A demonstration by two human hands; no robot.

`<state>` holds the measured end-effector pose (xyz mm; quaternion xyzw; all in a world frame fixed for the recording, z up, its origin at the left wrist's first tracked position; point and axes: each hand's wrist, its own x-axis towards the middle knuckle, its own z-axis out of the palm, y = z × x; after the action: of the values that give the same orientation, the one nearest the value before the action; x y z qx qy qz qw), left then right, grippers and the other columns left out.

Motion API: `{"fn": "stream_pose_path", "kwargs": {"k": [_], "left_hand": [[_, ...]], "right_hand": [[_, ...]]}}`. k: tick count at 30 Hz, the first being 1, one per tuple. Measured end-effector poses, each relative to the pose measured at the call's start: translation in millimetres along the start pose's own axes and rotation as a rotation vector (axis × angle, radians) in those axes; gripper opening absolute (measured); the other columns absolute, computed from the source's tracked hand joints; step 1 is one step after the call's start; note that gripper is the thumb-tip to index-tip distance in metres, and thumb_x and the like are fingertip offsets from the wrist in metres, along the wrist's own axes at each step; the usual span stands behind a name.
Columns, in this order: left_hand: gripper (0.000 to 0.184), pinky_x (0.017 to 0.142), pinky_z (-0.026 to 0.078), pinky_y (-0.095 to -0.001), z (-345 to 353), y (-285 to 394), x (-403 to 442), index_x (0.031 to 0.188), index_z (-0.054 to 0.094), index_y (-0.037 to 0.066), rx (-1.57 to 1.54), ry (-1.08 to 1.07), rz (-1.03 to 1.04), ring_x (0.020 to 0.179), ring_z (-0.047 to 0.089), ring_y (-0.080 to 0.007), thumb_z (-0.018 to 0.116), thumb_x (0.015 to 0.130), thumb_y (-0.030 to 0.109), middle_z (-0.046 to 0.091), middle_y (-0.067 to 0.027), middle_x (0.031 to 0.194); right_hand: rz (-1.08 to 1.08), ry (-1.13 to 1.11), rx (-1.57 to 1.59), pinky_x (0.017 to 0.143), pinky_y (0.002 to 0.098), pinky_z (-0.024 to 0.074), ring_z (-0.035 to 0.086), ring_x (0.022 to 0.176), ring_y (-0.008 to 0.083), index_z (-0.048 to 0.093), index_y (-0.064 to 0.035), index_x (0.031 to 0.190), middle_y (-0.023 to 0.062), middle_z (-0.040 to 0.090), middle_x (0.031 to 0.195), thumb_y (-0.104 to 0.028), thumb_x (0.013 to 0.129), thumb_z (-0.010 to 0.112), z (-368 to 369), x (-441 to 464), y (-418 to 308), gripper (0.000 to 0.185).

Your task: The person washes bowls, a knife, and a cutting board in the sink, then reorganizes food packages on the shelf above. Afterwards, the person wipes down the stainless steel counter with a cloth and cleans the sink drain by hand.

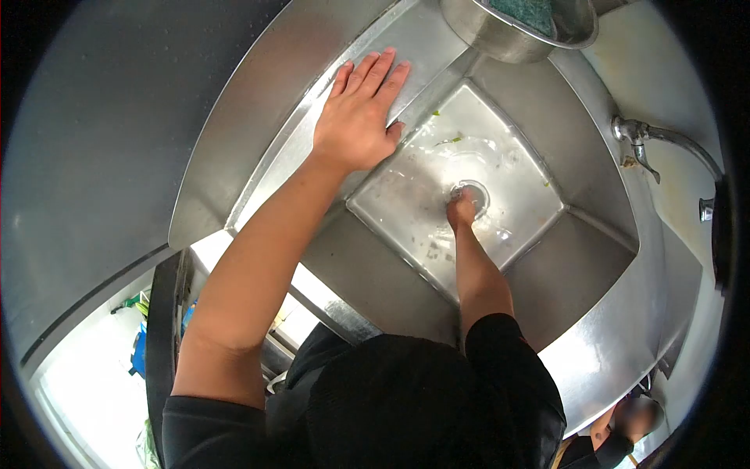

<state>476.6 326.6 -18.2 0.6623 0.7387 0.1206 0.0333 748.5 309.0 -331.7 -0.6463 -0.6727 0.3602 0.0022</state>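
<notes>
My left hand (359, 113) lies flat on the steel ledge beside the sink, fingers spread, holding nothing. Down in the sink basin (406, 172), my right hand (462, 208) is at the round drain (478, 202). Its fingers are hard to make out there, and anything under them is hidden. Shallow water appears to cover the basin floor, with small green scraps (455, 140) and other bits scattered in it.
A metal pot (508, 41) with a green scouring pad (527, 12) inside stands at the sink's far edge. A tap (637, 133) is on the right wall. Another person (613, 438) shows at the lower right.
</notes>
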Motion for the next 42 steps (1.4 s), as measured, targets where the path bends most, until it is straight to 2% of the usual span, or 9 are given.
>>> {"fn": "stream_pose_path", "kwargs": {"k": [5, 7, 21, 26, 27, 32, 37, 38, 42], "left_hand": [[0.074, 0.109, 0.018, -0.0404, -0.6, 0.4, -1.8, 0.136, 0.033, 0.015, 0.001, -0.01, -0.002, 0.132, 0.026, -0.0249, 0.067, 0.07, 0.021, 0.028, -0.0072, 0.143], [0.074, 0.109, 0.018, -0.0405, -0.8, 0.4, -1.3, 0.136, 0.033, 0.015, -0.008, -0.008, 0.004, 0.132, 0.026, -0.025, 0.067, 0.07, 0.021, 0.028, -0.0072, 0.143], [0.074, 0.11, 0.017, -0.0402, 0.4, 0.4, -1.0, 0.136, 0.033, 0.015, -0.007, -0.007, 0.0, 0.132, 0.025, -0.0251, 0.067, 0.071, 0.021, 0.027, -0.0071, 0.143], [0.074, 0.11, 0.017, -0.04, 0.1, 0.2, -0.5, 0.136, 0.033, 0.015, -0.01, -0.011, -0.001, 0.132, 0.025, -0.0243, 0.067, 0.07, 0.022, 0.027, -0.0067, 0.144], [0.074, 0.11, 0.017, -0.04, 0.3, -0.3, -1.1, 0.136, 0.033, 0.015, -0.009, -0.014, -0.005, 0.132, 0.025, -0.0243, 0.067, 0.07, 0.022, 0.027, -0.0067, 0.144], [0.073, 0.11, 0.017, -0.04, 0.2, -0.2, -0.2, 0.136, 0.033, 0.015, -0.011, -0.012, 0.004, 0.132, 0.025, -0.0244, 0.066, 0.071, 0.023, 0.027, -0.0073, 0.144], [0.073, 0.11, 0.016, -0.0397, -1.5, 0.7, 1.5, 0.136, 0.033, 0.013, -0.013, -0.021, 0.014, 0.133, 0.024, -0.0246, 0.065, 0.071, 0.022, 0.026, -0.0078, 0.144], [0.073, 0.11, 0.016, -0.0395, -2.2, 0.5, 0.7, 0.136, 0.033, 0.012, 0.006, -0.032, 0.015, 0.133, 0.024, -0.0244, 0.065, 0.071, 0.022, 0.026, -0.0078, 0.144], [0.073, 0.11, 0.015, -0.0398, -1.8, 1.9, -0.3, 0.136, 0.033, 0.012, 0.024, -0.03, 0.026, 0.133, 0.023, -0.0241, 0.065, 0.072, 0.022, 0.026, -0.0081, 0.144]], "right_hand": [[-0.026, 0.256, 0.015, 0.082, 0.0445, 0.0451, 0.057, 0.09, 0.0413, 0.056, 0.001, 0.097, 0.0242, 0.06, 0.095, -0.017, 0.078, 0.046, 33.6, 7.0, 24.3, 0.028], [-0.054, -0.113, -0.234, 0.082, 0.0433, 0.0454, 0.058, 0.087, 0.0414, 0.058, 0.002, 0.093, 0.0238, 0.061, 0.091, -0.015, 0.079, 0.044, 21.5, 7.1, 20.5, 0.026], [-0.022, -0.073, 0.032, 0.078, 0.0466, 0.044, 0.056, 0.087, 0.0433, 0.049, 0.0026, 0.102, 0.0268, 0.058, 0.093, -0.026, 0.083, 0.054, 3.1, -15.7, -12.4, 0.035], [0.049, 0.158, 0.414, 0.07, 0.0422, 0.0442, 0.057, 0.078, 0.0382, 0.052, -0.0027, 0.093, 0.022, 0.059, 0.079, -0.021, 0.083, 0.056, -19.1, 14.9, -36.7, 0.021], [-0.273, 0.375, 0.469, 0.067, 0.0414, 0.044, 0.057, 0.071, 0.0377, 0.05, -0.0034, 0.094, 0.0206, 0.058, 0.075, -0.021, 0.082, 0.058, -20.7, 28.7, -45.8, 0.022], [-0.454, 0.012, -0.086, 0.074, 0.0451, 0.0478, 0.06, 0.078, 0.0391, 0.052, -0.0041, 0.111, 0.0221, 0.062, 0.084, -0.016, 0.082, 0.048, -0.6, 92.8, -44.3, 0.031], [-0.387, -0.57, -0.286, 0.073, 0.044, 0.0475, 0.057, 0.088, 0.0364, 0.063, -0.0027, 0.081, 0.0192, 0.061, 0.092, -0.021, 0.076, 0.055, 8.2, 1.5, -47.9, 0.02], [-0.767, -0.621, -0.368, 0.075, 0.0437, 0.0471, 0.057, 0.088, 0.0374, 0.063, -0.0017, 0.087, 0.0206, 0.061, 0.091, -0.021, 0.079, 0.054, 28.1, -13.3, -17.0, 0.022], [-0.17, -0.708, -0.077, 0.074, 0.043, 0.044, 0.058, 0.08, 0.0369, 0.063, -0.0001, 0.083, 0.0215, 0.061, 0.079, -0.044, 0.09, 0.043, -100.2, -149.4, -62.7, 0.049]]}}
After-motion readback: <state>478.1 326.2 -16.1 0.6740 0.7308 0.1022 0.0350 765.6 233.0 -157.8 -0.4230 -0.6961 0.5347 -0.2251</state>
